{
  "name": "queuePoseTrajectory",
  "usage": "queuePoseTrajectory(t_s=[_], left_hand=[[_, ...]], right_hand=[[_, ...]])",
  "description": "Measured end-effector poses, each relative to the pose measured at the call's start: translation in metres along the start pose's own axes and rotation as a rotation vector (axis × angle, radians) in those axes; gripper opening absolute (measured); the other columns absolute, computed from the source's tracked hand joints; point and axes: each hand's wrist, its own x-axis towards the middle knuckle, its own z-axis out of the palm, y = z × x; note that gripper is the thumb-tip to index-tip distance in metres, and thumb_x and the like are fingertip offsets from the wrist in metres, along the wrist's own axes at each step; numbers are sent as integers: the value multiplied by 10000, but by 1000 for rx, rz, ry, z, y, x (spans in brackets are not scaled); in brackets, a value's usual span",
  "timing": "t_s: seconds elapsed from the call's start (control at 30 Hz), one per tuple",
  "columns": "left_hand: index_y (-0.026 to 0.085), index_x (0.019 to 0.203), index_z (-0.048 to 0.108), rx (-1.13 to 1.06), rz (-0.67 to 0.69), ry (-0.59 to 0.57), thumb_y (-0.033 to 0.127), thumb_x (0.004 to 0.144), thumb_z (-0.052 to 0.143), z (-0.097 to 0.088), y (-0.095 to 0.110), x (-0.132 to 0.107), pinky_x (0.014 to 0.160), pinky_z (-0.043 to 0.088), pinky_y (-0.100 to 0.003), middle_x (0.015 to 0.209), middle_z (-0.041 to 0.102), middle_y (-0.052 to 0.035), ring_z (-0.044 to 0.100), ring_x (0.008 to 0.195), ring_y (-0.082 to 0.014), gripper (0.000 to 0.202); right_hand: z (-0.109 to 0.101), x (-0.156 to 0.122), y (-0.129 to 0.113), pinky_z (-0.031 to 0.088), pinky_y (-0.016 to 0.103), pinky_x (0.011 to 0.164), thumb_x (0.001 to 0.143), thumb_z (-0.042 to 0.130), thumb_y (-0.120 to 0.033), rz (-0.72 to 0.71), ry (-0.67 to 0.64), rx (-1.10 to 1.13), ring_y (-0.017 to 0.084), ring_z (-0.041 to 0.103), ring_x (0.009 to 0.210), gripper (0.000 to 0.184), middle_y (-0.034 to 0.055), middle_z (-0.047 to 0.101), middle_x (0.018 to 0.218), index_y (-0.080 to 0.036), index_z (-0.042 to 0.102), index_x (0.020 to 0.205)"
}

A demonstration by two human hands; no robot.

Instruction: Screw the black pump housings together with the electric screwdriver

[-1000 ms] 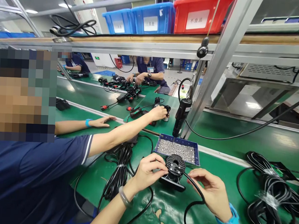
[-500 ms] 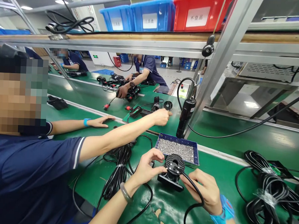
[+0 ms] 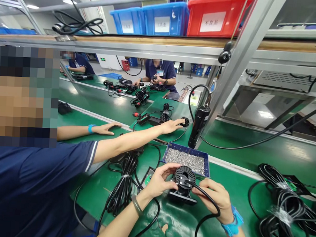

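A black round ribbed device (image 3: 185,177) on a flat black base sits between my hands, above the green bench. My left hand (image 3: 162,181) grips its left side, thumb and fingertips curled against the round body. On the opposite side my right hand (image 3: 214,196) is closed around the device's lower right edge, beside the thick black cable (image 3: 209,197); its fingertips are partly hidden. The cable leaves the device's face and curves down past my right hand. Just behind the device is a blue tray (image 3: 207,166) full of small metal screws.
A black electric screwdriver (image 3: 198,127) hangs beside the metal post. From the left, a co-worker's hand (image 3: 172,126) touches a round black part (image 3: 184,122). Cable bundles (image 3: 126,187) lie on my left and right. Blue and red bins (image 3: 217,18) stand on the shelf above.
The co-worker's near hand has opened and reached onto the round black part. A worker farther back has drawn their hands in and raised a small dark item. My hands keep their hold.
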Motion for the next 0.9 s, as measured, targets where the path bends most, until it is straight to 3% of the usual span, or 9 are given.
queuePoseTrajectory(t_s=[0.13, 0.23, 0.33, 0.37, 0.43, 0.53, 0.67, 0.77, 0.9], left_hand=[[183, 1170, 705, 38, 51, 35, 417, 515, 995, 0, -7, -4, 1073, 492, -388, 1169, 733, -112, 671, 1145, -271, 753], [175, 1188, 679, 119, 137, 35, 509, 515, 974, -3, -8, -5, 1044, 518, -367, 1192, 727, -125, 675, 1144, -283, 807], [132, 1250, 640, 466, 137, 4, 590, 838, 731, -6, 3, 9, 1009, 547, -341, 1237, 716, -162, 688, 1144, -266, 623], [127, 1266, 635, 652, 89, -11, 528, 969, 581, -6, 9, 18, 993, 553, -325, 1244, 718, -157, 696, 1130, -242, 502], [149, 1228, 677, 989, -38, -54, 330, 1060, 421, -6, 19, 42, 981, 551, -301, 1216, 740, -113, 708, 1095, -202, 355], [172, 1012, 764, 1215, -182, -151, 167, 951, 614, -3, 24, 82, 1039, 521, -354, 1093, 779, -79, 709, 1097, -228, 161], [129, 989, 721, 1437, -371, -233, 216, 911, 718, 3, 14, 114, 1004, 547, -479, 1092, 747, -83, 698, 1083, -240, 118], [120, 1035, 698, 1517, -416, -247, 287, 945, 691, 5, 11, 117, 951, 577, -454, 1099, 729, -78, 702, 1041, -220, 191], [131, 978, 714, 1544, -373, -250, 288, 977, 644, 2, 11, 110, 967, 567, -443, 1032, 750, -59, 710, 1021, -203, 172]], right_hand=[[3, -17, 2, 387, 251, 453, 915, 603, -145, -9, -27, -41, 118, 522, 465, 247, -14, 593, 565, -249, 785, 1044], [7, -37, 3, 394, 270, 430, 995, 441, -270, 86, -49, -65, 137, 511, 417, 358, -11, 537, 489, -238, 796, 1026], [10, -39, 18, 471, 286, 476, 1053, 234, -340, 313, -65, -135, 157, 577, 474, 580, 33, 586, 544, -174, 781, 954], [12, -33, 28, 505, 293, 523, 1058, 232, -342, 395, -97, -164, 163, 617, 536, 577, 52, 634, 610, -159, 767, 944], [17, -15, 54, 561, 321, 675, 1053, 356, -335, 543, -230, -217, 172, 680, 706, 442, 77, 715, 791, -151, 734, 916], [33, 17, 92, 574, 369, 819, 975, 599, -326, 711, -548, -270, 162, 688, 819, 237, 38, 725, 869, -151, 685, 841], [51, 40, 115, 587, 372, 817, 918, 697, -342, 861, -856, -318, 156, 689, 819, 214, 11, 707, 845, -142, 673, 845], [50, 41, 109, 578, 398, 870, 931, 680, -330, 886, -889, -331, 169, 696, 873, 203, 18, 716, 874, -142, 678, 855], [39, 39, 100, 547, 429, 943, 956, 637, -302, 883, -770, -302, 184, 680, 971, 178, 35, 721, 959, -155, 680, 864]])
